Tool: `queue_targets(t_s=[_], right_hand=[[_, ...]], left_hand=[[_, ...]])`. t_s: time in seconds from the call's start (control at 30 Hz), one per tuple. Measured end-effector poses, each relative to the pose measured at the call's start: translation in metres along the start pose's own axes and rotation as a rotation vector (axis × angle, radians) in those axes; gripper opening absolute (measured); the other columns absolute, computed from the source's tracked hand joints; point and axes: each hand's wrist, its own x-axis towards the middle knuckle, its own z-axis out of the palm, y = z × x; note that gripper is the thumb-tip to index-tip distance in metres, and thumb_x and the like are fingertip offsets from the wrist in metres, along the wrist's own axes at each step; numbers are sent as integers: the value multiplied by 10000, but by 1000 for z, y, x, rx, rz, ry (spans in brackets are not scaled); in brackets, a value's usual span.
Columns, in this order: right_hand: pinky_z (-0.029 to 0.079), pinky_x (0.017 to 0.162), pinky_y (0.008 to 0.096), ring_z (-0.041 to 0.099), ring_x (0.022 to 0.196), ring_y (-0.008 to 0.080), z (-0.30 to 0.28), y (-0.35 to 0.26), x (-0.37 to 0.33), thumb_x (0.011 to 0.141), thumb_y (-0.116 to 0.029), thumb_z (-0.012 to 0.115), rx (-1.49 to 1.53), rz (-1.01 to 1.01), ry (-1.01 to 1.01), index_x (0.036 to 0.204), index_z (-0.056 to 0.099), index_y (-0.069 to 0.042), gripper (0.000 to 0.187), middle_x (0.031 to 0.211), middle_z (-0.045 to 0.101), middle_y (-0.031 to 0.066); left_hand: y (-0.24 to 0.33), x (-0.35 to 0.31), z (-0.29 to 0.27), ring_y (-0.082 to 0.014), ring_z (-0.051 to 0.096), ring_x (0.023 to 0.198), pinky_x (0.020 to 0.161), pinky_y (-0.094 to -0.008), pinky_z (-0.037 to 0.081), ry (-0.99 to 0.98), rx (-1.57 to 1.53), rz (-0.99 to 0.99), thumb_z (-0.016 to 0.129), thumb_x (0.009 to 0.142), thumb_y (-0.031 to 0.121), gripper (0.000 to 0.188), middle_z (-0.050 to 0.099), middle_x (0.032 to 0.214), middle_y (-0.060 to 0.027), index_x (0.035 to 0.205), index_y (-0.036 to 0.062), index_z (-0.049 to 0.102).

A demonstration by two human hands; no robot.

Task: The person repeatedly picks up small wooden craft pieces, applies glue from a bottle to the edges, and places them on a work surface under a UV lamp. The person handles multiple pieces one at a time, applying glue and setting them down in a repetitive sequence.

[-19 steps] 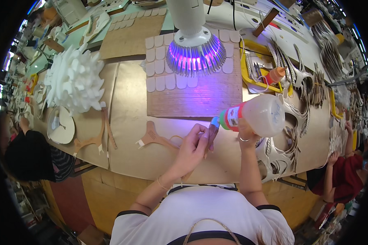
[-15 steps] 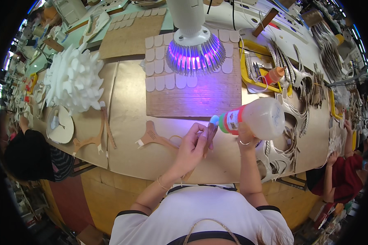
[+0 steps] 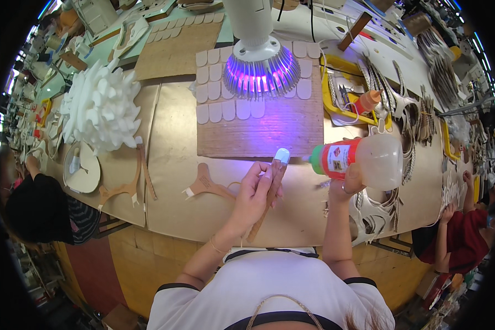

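Observation:
My left hand point(image 3: 252, 193) is closed around a narrow brown strap point(image 3: 270, 192), its rounded tip pale and bright under the light. In my right hand point(image 3: 347, 184) is a squeeze bottle point(image 3: 380, 162), translucent with a red label band and green cap. The bottle lies tilted on its side, cap toward the strap but apart from it. Just beyond both hands lies a cardboard sheet point(image 3: 247, 144) with rows of small pale rounded tabs point(image 3: 221, 111). A brown Y-shaped piece point(image 3: 205, 180) rests on the table left of my left hand.
A lamp point(image 3: 262, 69) glowing purple hangs over the cardboard. Spiky white foam point(image 3: 100, 104) stands at left, near a pale round dish point(image 3: 84, 181). A yellow tray point(image 3: 335, 113) and strappy pale pieces point(image 3: 375, 214) lie at right. Other people sit at both sides.
The bottle and my right hand have moved right, away from the strap. The strap's tip has turned up and now shows a pale end; my left hand keeps hold of it.

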Motion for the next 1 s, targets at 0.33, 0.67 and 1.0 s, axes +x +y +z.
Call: queue_targets(t_s=[0.33, 0.67, 1.0], right_hand=[[476, 920, 431, 571, 1051, 274, 0, 11, -2, 775, -224, 694, -454, -156, -187, 1279, 442, -39, 593, 1183, 557, 128], [520, 858, 445, 592, 993, 297, -27, -4, 16, 782, -197, 638, -315, -40, 5, 1254, 412, -5, 558, 1138, 556, 167], [522, 833, 393, 600, 979, 272, -26, 0, -13, 792, -190, 658, -399, -44, 38, 1221, 414, 1, 528, 1105, 563, 157]], left_hand=[[8, -13, 4, -59, 479, 571, 518, -206, 394, 26, 138, -71, 387, 1014, 234, 187, 572, 721, -26, 1019, 57, 447], [137, -135, -26, -74, 506, 602, 570, -220, 436, 752, 49, 366, 475, 961, 140, 176, 552, 769, -26, 1093, 30, 512], [127, -97, -173, -72, 496, 585, 526, -222, 396, 432, 802, 198, 441, 987, 178, 159, 542, 681, -19, 1031, 43, 512]])
